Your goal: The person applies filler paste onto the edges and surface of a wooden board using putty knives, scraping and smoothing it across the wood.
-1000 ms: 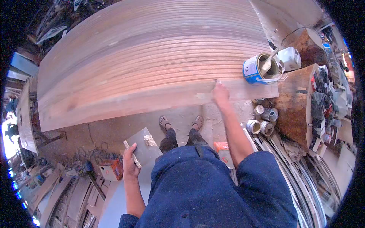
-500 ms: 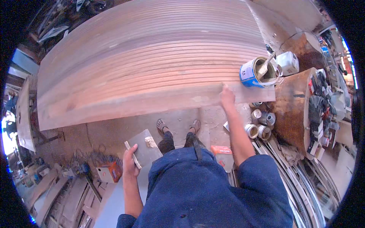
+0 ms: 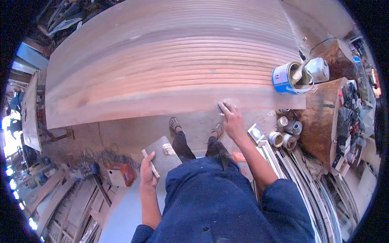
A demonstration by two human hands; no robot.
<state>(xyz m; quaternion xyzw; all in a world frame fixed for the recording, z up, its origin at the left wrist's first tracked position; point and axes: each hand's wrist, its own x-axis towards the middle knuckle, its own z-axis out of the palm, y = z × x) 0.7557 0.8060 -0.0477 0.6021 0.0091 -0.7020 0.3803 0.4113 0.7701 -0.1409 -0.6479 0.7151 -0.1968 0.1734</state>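
A large wooden panel (image 3: 162, 81) with long parallel grooves fills the upper view. At its near edge, my right hand (image 3: 233, 119) is closed with the fingertips down against the plain border; whatever is between them is mostly hidden, though a small dark edge shows. A pale smear lies beside those fingers. Low on the left, my left hand (image 3: 148, 172) grips a flat grey board (image 3: 156, 148) by the wooden strip (image 3: 150, 163) along its side. On the board sits a lump of whitish putty (image 3: 168, 149).
A blue-labelled paint can (image 3: 282, 79) with a brush (image 3: 299, 73) in it stands at the panel's right end, next to a white jerrycan (image 3: 318, 69). Several small cans (image 3: 276, 139) and long strips (image 3: 289, 178) lie at lower right. An orange box (image 3: 126, 174) is at left.
My right hand has moved left along the near edge and turned, its fingertips now at the border. The left hand still holds the board. The view has shifted slightly.
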